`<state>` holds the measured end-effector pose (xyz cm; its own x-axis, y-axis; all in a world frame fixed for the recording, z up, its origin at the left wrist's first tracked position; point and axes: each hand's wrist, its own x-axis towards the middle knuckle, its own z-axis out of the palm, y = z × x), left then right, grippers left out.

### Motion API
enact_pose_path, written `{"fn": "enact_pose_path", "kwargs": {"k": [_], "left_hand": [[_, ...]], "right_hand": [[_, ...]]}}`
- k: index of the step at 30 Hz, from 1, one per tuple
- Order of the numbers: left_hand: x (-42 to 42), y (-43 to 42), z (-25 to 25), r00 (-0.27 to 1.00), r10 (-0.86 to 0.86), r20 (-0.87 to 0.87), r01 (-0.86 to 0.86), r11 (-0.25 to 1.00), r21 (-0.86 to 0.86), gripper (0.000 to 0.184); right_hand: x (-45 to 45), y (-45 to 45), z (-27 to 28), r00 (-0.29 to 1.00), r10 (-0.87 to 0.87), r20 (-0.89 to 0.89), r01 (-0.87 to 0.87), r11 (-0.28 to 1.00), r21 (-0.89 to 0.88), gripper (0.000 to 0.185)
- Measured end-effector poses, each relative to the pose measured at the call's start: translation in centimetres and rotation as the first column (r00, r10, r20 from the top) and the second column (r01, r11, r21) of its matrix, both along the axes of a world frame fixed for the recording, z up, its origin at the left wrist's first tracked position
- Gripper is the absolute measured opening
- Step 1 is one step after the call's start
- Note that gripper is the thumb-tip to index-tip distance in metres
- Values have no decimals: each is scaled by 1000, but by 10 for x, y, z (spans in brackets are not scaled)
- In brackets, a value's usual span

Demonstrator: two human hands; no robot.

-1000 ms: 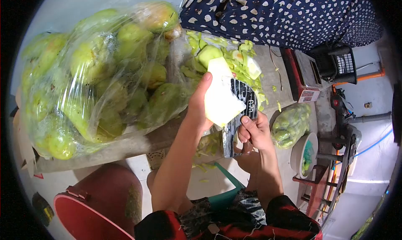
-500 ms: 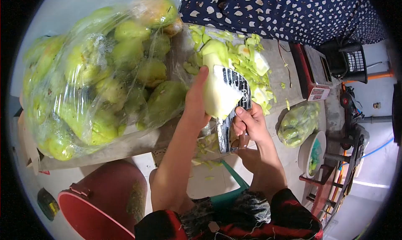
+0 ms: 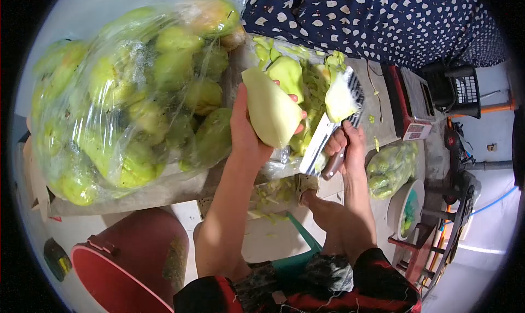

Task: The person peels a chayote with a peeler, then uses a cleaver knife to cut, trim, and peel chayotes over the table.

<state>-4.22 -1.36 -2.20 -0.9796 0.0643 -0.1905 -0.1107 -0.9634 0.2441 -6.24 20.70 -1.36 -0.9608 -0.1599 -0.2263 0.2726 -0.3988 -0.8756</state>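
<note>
A peeled pale green fruit (image 3: 269, 109) lies in my left hand (image 3: 246, 128), whose fingers wrap round its far side. My right hand (image 3: 348, 143) grips the brown wooden handle of a wide-bladed knife (image 3: 322, 141). On the far side of the blade is a cut white piece of fruit (image 3: 340, 98), to the right of the peeled fruit and apart from it. Behind my left hand another green fruit (image 3: 286, 75) rests among green peelings (image 3: 313, 89) on the table. The large clear bag of green fruits (image 3: 131, 100) is left of my left hand.
A red bucket (image 3: 131, 258) stands below the table edge (image 3: 126, 198). At the right are a red scale (image 3: 410, 102), a black basket (image 3: 465, 89), a smaller bag of green produce (image 3: 392, 168) and a white basin (image 3: 402, 209). Patterned dark blue cloth (image 3: 372, 18) hangs behind.
The knife has come away from the peeled fruit and moved right with my right hand, a cut piece now on it. My left hand has moved slightly left and turned the fruit.
</note>
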Motion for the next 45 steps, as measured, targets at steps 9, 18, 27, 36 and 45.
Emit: {"fn": "enact_pose_path", "kwargs": {"k": [9, 18, 27, 36, 45], "left_hand": [[6, -2, 9, 992, -113, -50, 118, 988, 102, 60], [26, -9, 18, 989, -146, -41, 135, 971, -196, 55], [40, -10, 46, 932, -5, -363, -363, 11, -932, 57], [106, -71, 93, 947, 309, 85, -111, 566, -817, 68], [416, -216, 76, 200, 980, 19, -16, 23, -1000, 62]], "right_hand": [[-3, -5, -5, 910, -71, -408, 270, 848, 455, 18], [-5, 9, 11, 742, -290, -605, 544, 788, 289, 15], [24, -6, 12, 127, 380, -916, 727, 592, 347, 21], [14, 19, -3, 469, 44, -882, 777, 454, 436, 19], [1, 46, -2, 540, -130, -831, 746, 532, 401, 13]]}}
